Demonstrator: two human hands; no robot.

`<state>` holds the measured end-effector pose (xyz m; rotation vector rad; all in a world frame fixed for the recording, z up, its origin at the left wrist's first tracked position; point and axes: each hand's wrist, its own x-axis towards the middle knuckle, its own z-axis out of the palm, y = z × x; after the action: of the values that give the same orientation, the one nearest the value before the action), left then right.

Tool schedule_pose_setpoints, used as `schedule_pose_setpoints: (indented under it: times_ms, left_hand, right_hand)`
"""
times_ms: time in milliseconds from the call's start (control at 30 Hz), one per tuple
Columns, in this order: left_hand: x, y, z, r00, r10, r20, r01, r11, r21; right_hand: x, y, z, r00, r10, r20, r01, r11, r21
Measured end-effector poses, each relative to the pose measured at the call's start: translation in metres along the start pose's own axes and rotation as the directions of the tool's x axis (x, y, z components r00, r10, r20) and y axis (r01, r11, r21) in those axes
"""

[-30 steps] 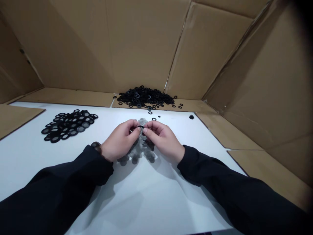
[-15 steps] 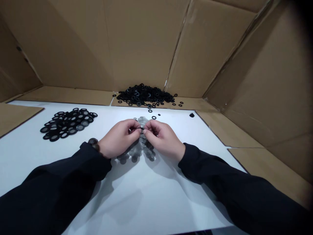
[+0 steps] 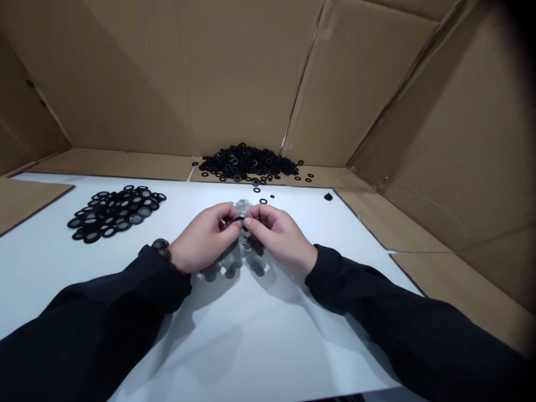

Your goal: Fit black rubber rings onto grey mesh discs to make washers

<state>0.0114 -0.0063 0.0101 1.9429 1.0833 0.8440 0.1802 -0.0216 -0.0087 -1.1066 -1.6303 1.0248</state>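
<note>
My left hand [image 3: 208, 234] and my right hand [image 3: 280, 234] meet at the middle of the white board, thumbs and fingers pinched on one small black ring [image 3: 240, 219]. Most of the ring is hidden by the fingertips. Beneath and between the hands lies a spread of thin grey discs [image 3: 230, 272], partly covered by them. Off to the left is a heap of black rings with grey discs inside them [image 3: 119, 212]. Behind the hands, a lone black ring [image 3: 263, 201] lies flat on the board.
Against the back cardboard wall [image 3: 247, 72] rises a pile of loose black rings [image 3: 247, 162], with several scattered at its front. A small black scrap [image 3: 328, 196] sits at the right on the white board [image 3: 201, 357]. Cardboard walls also stand left and right.
Both hands stay in nearly the same place. Their fingertips have shifted slightly around the black ring, and the right fingers sit a little further left.
</note>
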Motion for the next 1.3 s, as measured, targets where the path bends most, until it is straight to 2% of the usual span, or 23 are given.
schedule_pose_setpoints:
  times_ms: [100,200,300,367,467,633,867,1000,1167,1300]
  left_hand:
    - [-0.0009,-0.0018,-0.0006,0.998,0.057,0.036,-0.058,0.998,0.021]
    - [-0.0005,-0.0038,-0.0012,0.996,0.075,0.039,-0.077,0.996,0.054]
    - [0.0007,-0.0033,-0.0020,0.997,0.073,0.017,-0.074,0.992,0.104]
    - [0.0016,-0.0017,-0.0025,0.997,0.078,-0.014,-0.076,0.988,0.132]
    - [0.0028,0.0006,-0.0024,0.998,0.046,-0.047,-0.040,0.991,0.125]
    - [0.0028,0.0017,-0.0009,0.996,-0.014,-0.082,0.011,0.999,-0.037]
    - [0.0001,0.0008,-0.0014,0.998,-0.047,0.031,0.049,0.996,-0.076]
    - [0.0006,-0.0008,-0.0014,0.999,-0.016,0.033,0.019,0.995,-0.097]
    - [0.0016,0.0018,0.0001,0.998,-0.066,0.001,0.066,0.991,-0.117]
    - [0.0017,0.0020,0.0013,0.995,-0.092,0.039,0.097,0.983,-0.158]
  right_hand:
    - [-0.0002,0.0013,-0.0027,0.998,-0.033,0.055,0.037,0.997,-0.068]
    - [-0.0005,0.0015,-0.0058,0.991,-0.092,0.100,0.111,0.972,-0.205]
    - [-0.0009,-0.0006,-0.0072,0.985,-0.140,0.099,0.166,0.921,-0.351]
    - [-0.0010,-0.0018,-0.0067,0.986,-0.144,0.081,0.165,0.906,-0.389]
    - [-0.0011,-0.0009,-0.0045,0.992,-0.114,0.047,0.123,0.935,-0.332]
    - [-0.0014,0.0052,-0.0013,0.996,-0.070,0.049,0.078,0.982,-0.172]
    - [-0.0011,0.0051,-0.0036,0.991,-0.130,0.040,0.134,0.983,-0.127]
    - [-0.0016,0.0016,-0.0042,0.990,-0.130,0.046,0.135,0.984,-0.117]
    - [-0.0024,0.0005,-0.0009,0.997,-0.079,-0.027,0.077,0.995,-0.064]
    - [-0.0027,0.0013,0.0012,0.997,-0.070,-0.045,0.069,0.997,-0.025]
